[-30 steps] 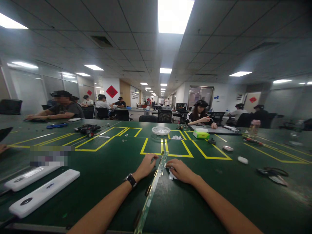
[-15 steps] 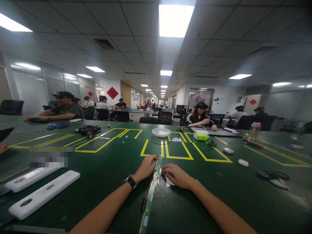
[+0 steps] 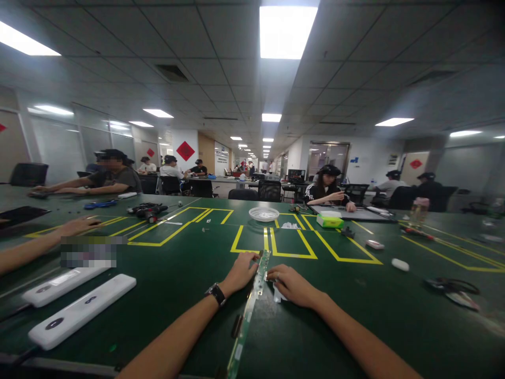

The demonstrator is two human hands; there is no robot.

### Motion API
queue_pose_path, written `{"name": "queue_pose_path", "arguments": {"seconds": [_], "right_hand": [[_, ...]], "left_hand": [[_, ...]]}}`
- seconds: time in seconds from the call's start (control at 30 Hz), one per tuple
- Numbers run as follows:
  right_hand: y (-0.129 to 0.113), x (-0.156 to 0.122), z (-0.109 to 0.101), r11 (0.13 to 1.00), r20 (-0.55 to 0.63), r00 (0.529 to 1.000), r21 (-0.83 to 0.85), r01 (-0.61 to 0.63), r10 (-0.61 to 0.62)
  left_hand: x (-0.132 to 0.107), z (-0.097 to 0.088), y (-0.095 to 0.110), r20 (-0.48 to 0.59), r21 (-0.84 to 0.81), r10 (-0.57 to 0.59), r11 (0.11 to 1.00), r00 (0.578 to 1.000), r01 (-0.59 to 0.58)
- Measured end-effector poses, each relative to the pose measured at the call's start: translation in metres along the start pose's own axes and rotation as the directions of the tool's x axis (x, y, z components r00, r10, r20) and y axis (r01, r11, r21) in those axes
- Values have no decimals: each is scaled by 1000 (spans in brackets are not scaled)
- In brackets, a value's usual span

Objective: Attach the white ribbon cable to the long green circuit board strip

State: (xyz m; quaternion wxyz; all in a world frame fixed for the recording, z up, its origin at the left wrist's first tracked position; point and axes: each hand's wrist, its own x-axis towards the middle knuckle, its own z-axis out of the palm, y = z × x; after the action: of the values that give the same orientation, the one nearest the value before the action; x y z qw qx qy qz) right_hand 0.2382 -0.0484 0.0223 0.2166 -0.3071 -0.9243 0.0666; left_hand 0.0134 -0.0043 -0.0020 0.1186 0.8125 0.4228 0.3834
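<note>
Flanking the circuit board [image 3: 248, 315] are both hands [image 3: 240, 271] [image 3: 295, 285]

The circuit board [image 3: 246, 318] is cut off by the bottom edge. The right hand [image 3: 295, 285] partly hides a white scrap [image 3: 278, 295] — whether it grips anything is unclear.

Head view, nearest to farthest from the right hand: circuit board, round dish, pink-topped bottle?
1. Circuit board: immediately left of the right hand.
2. Round dish: ahead, slightly left.
3. Pink-topped bottle: ahead, far to the right.
</note>
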Motion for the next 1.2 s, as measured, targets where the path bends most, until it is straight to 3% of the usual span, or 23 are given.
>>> {"name": "queue_pose_path", "arguments": {"seconds": [0.13,0.33,0.43,0.7,1.03,1.1,1.2], "right_hand": [[-3,2,-2,1000,22,1000,13,20,-20],[40,-10,-3,957,-71,973,-179,-229,220],[47,-13,-2,935,-94,956,-205,-291,277],[4,-1,-1,997,31,997,-37,-66,67],[45,-12,-7,932,-71,946,-165,-324,316],[37,-10,-5,947,-64,956,-134,-293,287],[16,-4,-2,987,-11,988,-36,-154,154]], "left_hand": [[-1,-3,2,-1,18,3,1000,1000,-3],[-2,-5,8,11,28,11,1000,1000,-11],[-2,-6,8,10,36,8,999,1000,-8],[-1,-8,11,27,64,-18,998,999,16],[-4,-9,23,49,124,-3,992,999,-3],[-4,-8,22,41,119,-6,993,999,1],[-4,-9,21,35,115,-18,993,999,14]]}}
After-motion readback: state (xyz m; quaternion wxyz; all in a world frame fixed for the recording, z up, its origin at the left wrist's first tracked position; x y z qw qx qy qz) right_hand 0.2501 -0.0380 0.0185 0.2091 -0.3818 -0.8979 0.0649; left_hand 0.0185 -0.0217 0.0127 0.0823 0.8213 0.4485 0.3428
